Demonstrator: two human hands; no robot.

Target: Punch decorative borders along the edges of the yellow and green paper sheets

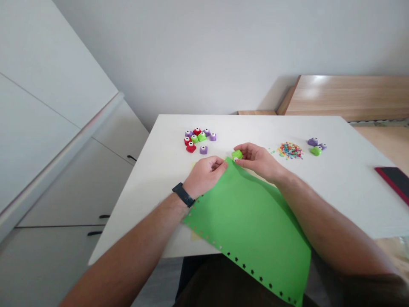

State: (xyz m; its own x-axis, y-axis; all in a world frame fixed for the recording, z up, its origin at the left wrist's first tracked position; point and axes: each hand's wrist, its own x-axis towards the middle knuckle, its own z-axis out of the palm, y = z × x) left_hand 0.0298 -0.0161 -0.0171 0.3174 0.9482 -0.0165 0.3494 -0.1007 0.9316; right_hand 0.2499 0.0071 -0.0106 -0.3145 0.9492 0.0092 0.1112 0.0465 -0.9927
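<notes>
A sheet of green paper [249, 217] slants across the table's front edge toward my body, with a row of star-shaped holes along its near edge and more holes along its left side. My left hand [207, 172] pinches the sheet close to its far corner; a dark watch band circles that wrist. Held in my right hand [257, 160] is a small green craft punch [237, 155] with a white and black eye-like button. The punch is right at the paper's far corner; I cannot tell whether the paper is inside its slot.
Several red, purple and green punches [198, 137] cluster at the back left of the white table [153, 170]. A heap of colourful paper bits [290, 150] lies right of my hand, then a few more punches [315, 147]. A dark, red-edged object [394, 181] rests at the right edge.
</notes>
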